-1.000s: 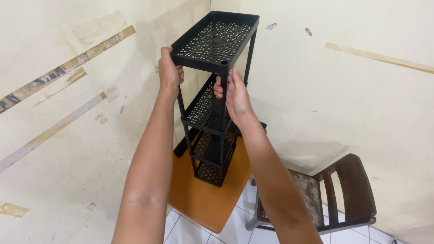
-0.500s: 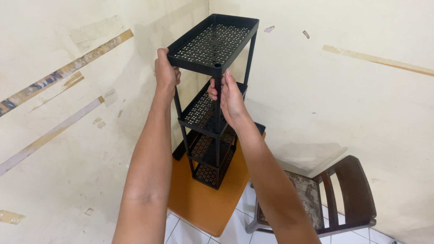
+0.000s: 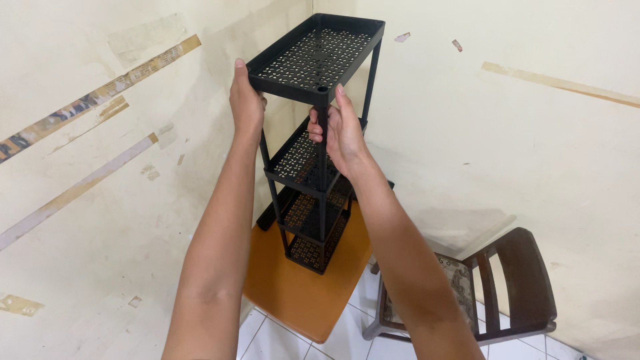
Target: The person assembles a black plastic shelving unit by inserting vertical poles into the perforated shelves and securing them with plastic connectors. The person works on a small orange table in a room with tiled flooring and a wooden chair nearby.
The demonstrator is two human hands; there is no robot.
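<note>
A tall black plastic rack with four perforated shelves (image 3: 313,133) stands upright on an orange wooden tabletop (image 3: 293,293) pushed into the corner of two cream walls. The left hand (image 3: 245,103) is wrapped around the near-left post just under the top shelf, its fingers curled shut on the post and the thumb pointing up against the shelf's edge. The right hand (image 3: 340,133) grips the near-right post a little lower, fingers closed around it from the left side and the thumb lying up along the post towards the top shelf's corner. Both forearms reach up from the near edge of the view, one either side of the rack.

The rack's lowest shelf rests on the far part of the tabletop, close to the corner. Just behind its foot, on the left, a flat black perforated piece (image 3: 273,212) lies against the wall. To the right of the table, a dark wooden chair with a patterned seat cushion (image 3: 493,287) stands on the white tiled floor (image 3: 280,340). Strips of old brown tape (image 3: 100,93) cross the left wall.
</note>
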